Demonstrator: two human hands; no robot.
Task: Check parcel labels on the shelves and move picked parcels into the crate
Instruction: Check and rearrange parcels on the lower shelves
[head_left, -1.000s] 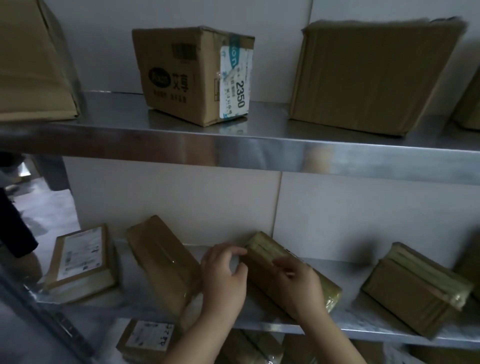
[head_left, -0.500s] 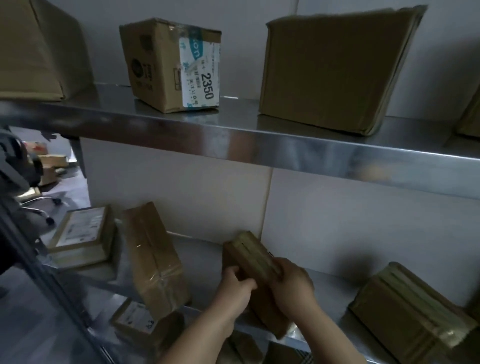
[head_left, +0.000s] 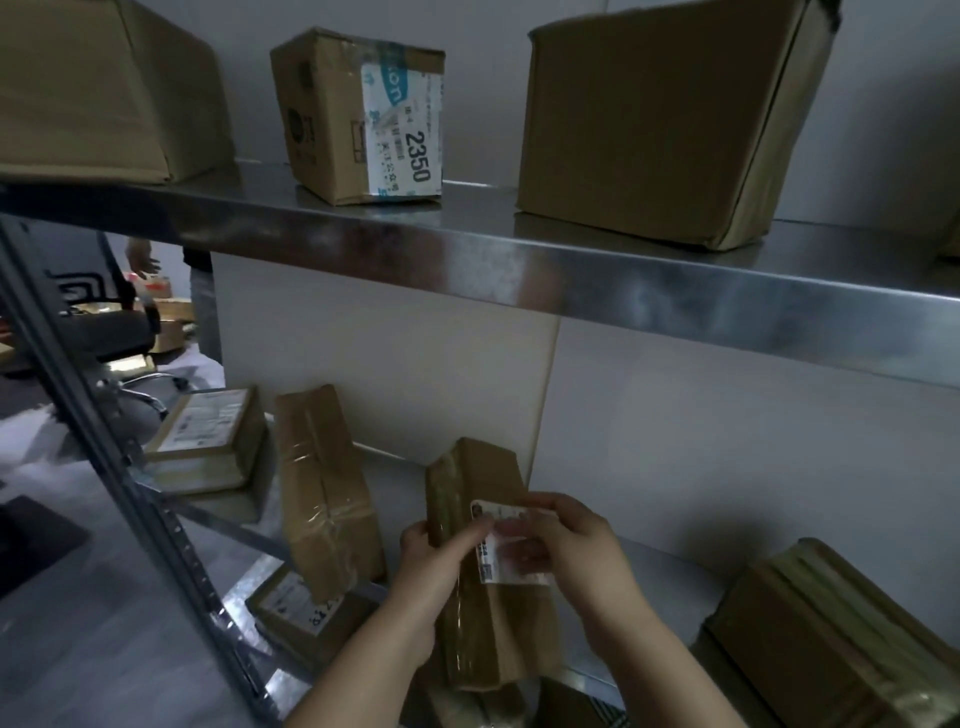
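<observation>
Item: taped brown parcel (head_left: 483, 629), held upright over the front edge of the lower shelf (head_left: 660, 577), near its middle

Change: a second ago it lay on that shelf with no label showing; now it is raised and turned, white label (head_left: 511, 551) facing the wearer. Judged: label check under way, crate move not yet begun; no crate in view

Left hand (head_left: 439, 564): fingers curled round the parcel's left edge, forefinger across its face

Right hand (head_left: 576, 543): thumb and fingers pinching the right edge at the label, wrist bent inward
</observation>
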